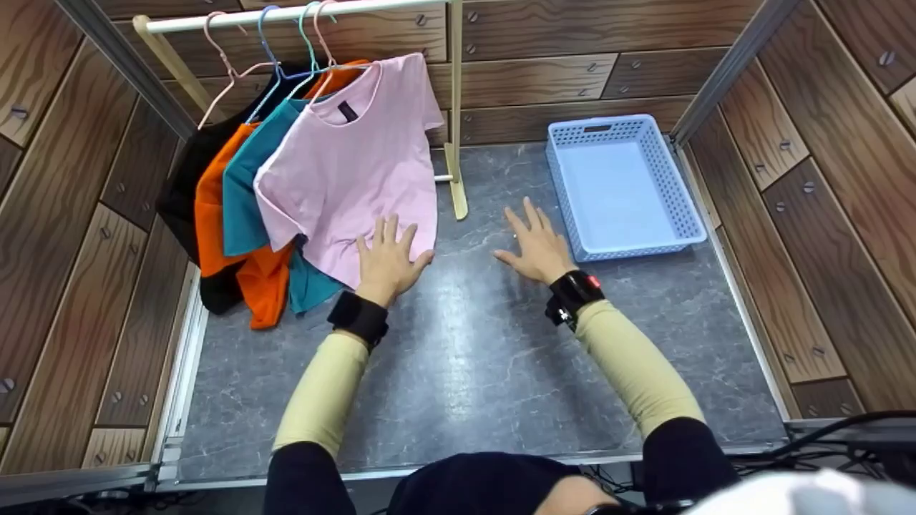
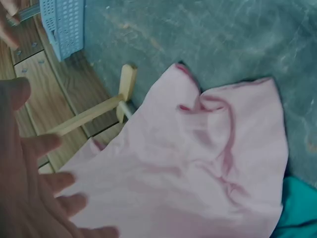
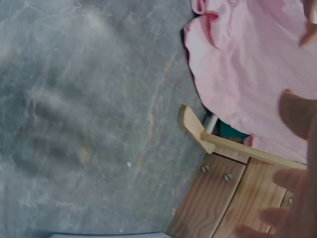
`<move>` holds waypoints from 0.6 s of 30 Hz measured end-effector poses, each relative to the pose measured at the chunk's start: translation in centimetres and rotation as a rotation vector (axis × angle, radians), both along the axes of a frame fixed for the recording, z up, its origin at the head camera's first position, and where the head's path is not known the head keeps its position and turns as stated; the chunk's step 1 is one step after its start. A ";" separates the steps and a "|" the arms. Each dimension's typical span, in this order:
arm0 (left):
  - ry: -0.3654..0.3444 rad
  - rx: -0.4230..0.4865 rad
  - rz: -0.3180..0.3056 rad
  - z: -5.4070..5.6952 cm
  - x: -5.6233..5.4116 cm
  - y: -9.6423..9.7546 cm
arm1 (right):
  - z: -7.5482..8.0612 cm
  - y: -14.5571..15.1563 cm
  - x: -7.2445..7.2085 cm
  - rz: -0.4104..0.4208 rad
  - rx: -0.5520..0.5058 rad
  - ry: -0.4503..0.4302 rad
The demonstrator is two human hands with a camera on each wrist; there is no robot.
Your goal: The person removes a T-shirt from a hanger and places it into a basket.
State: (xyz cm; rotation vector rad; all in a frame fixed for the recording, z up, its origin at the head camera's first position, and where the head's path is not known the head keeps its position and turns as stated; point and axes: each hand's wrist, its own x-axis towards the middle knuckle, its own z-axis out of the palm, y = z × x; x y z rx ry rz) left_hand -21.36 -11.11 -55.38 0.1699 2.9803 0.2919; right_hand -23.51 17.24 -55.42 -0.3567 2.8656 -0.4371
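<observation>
Head view: gray marbled surface, plank walls; left hand, right hand outspread.

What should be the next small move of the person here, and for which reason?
Probably bring the right grip across to the pink T-shirt. It is open and holds nothing beside the light-blue basket, while the left grip, also open, is at the shirt's lower part. This shirt hangs frontmost on the clothes rack.

L hand & R hand both reach fwd, apart, fingers spread.
</observation>
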 end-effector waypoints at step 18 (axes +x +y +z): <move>-0.307 0.155 -0.142 10.2 -3.9 -6.4 | 6.3 -0.2 -2.9 0.236 0.065 -0.197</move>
